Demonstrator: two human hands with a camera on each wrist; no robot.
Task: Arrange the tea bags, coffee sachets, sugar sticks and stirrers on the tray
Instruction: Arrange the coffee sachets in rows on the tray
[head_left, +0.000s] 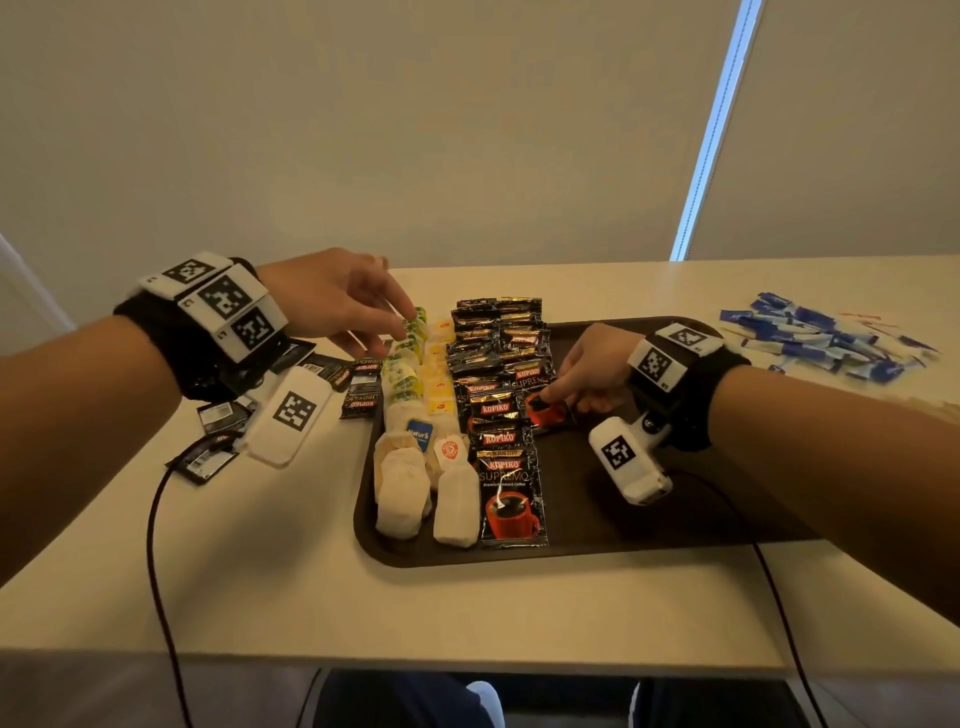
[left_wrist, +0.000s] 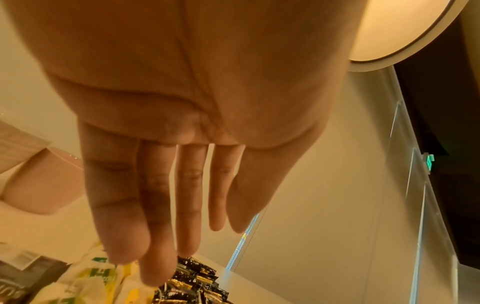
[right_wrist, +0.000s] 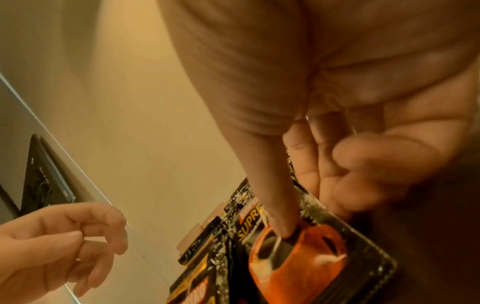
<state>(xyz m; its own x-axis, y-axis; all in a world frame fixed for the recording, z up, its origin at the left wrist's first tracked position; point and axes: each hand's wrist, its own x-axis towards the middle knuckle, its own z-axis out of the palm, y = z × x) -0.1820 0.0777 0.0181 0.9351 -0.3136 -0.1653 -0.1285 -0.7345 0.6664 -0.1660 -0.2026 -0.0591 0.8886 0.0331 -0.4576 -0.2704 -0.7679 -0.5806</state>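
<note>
A brown tray (head_left: 649, 519) holds rows of green and yellow tea bags (head_left: 408, 364), white tea bags (head_left: 400, 499) and a column of black coffee sachets (head_left: 498, 415). My left hand (head_left: 395, 322) hovers over the far green tea bags (left_wrist: 96, 273). Its fingers (left_wrist: 155, 257) are straight and reach down to the bags. My right hand (head_left: 561, 402) is low on the tray at one coffee sachet (head_left: 548, 415). The thumb presses on the sachet's red cup print (right_wrist: 311, 267). Its other fingers (right_wrist: 350, 174) curl at the sachet's right edge.
Loose coffee sachets (head_left: 358, 389) lie on the table left of the tray. A pile of blue sugar sticks (head_left: 826, 338) lies at the far right. Black cables (head_left: 156, 545) run from both wrists over the front table edge. The tray's right half is bare.
</note>
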